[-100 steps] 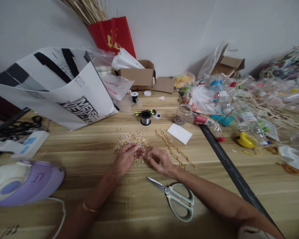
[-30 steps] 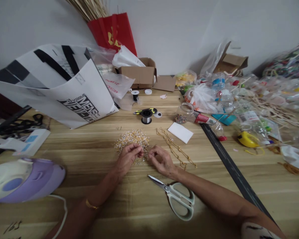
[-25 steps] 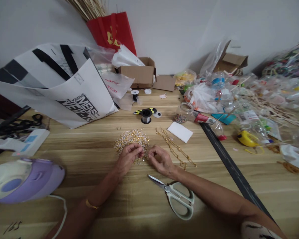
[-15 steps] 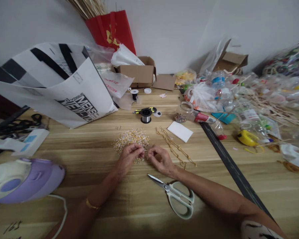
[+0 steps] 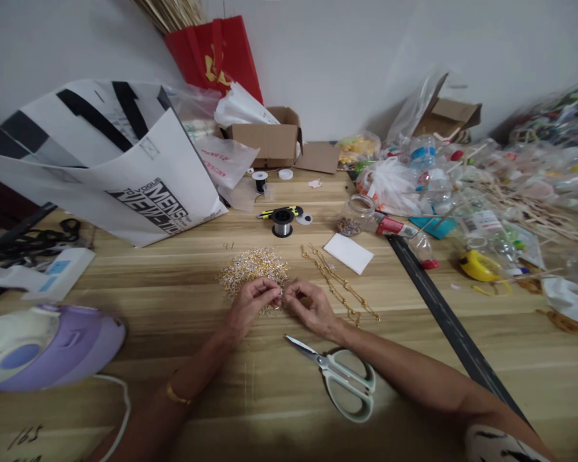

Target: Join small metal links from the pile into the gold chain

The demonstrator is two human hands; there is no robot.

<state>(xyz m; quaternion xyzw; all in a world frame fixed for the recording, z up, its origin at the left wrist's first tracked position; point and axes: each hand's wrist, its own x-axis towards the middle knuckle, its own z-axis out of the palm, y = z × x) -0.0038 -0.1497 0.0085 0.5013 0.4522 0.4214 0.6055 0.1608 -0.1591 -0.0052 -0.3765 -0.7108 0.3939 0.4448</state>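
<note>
A loose heap of small gold and silver beads or findings [image 5: 250, 266] lies on the wooden table. At its near right edge, my left hand [image 5: 256, 301] pinches something tiny between thumb and fingertips, too small to name. Close beside it, my right hand [image 5: 311, 308] is also closed in a pinch, its fingertips almost meeting the left ones; what it holds is hidden. To the right, gold chains [image 5: 337, 285] are stretched out side by side. Scissors with pale handles [image 5: 334, 378] lie just below my right hand, blades slightly parted.
Behind the heap stand a spool of silvery wire [image 5: 282, 223] and a yellow-black cutter [image 5: 270, 213]. A white card [image 5: 348, 253] and a jar of beads [image 5: 356, 217] are to the right, before piled plastic bottles. A purple-white iron [image 5: 62, 350] and a large paper bag [image 5: 139, 186] occupy the left.
Both hands stay by the heap, and their fingertips have come slightly closer together. The objects on the table keep their places.
</note>
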